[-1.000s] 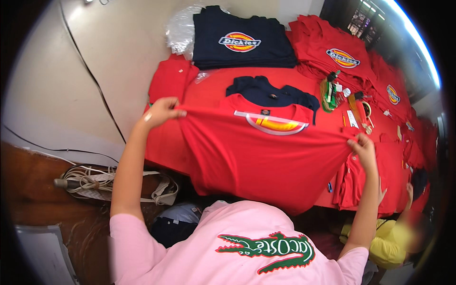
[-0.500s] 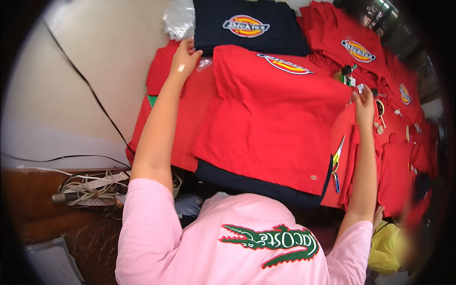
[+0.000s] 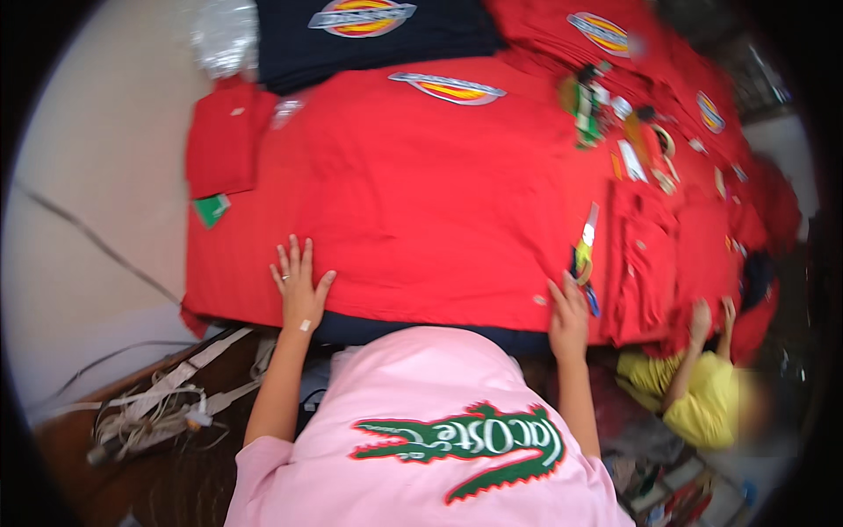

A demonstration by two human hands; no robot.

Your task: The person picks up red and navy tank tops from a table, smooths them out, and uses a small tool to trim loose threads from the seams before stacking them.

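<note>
A red T-shirt (image 3: 421, 202) with an oval yellow, red and white print lies spread flat before me. Navy cloth (image 3: 413, 328) shows beneath its near edge. At its near left corner, my left hand (image 3: 300, 285) rests palm down with the fingers spread. My right hand (image 3: 569, 316) lies at the near right corner, its fingers stretched out beside a small label; nothing shows in its grasp. Just beyond my right fingertips are yellow-handled scissors (image 3: 583, 250) and a small blue tool (image 3: 594, 301).
Navy shirts (image 3: 439, 31) and more red shirts (image 3: 544, 26) lie at the back. Clear plastic (image 3: 224, 39) and a folded red garment (image 3: 219, 145) are on the left. Folded red pieces (image 3: 641, 255) lie rightward, near a person in yellow (image 3: 702, 395). Tangled cables (image 3: 158, 408) hang lower left.
Both hands have come down from the shirt's far end to its near corners. The red shirt, raised at its far right before, now lies flatter and wider. My view has shifted.
</note>
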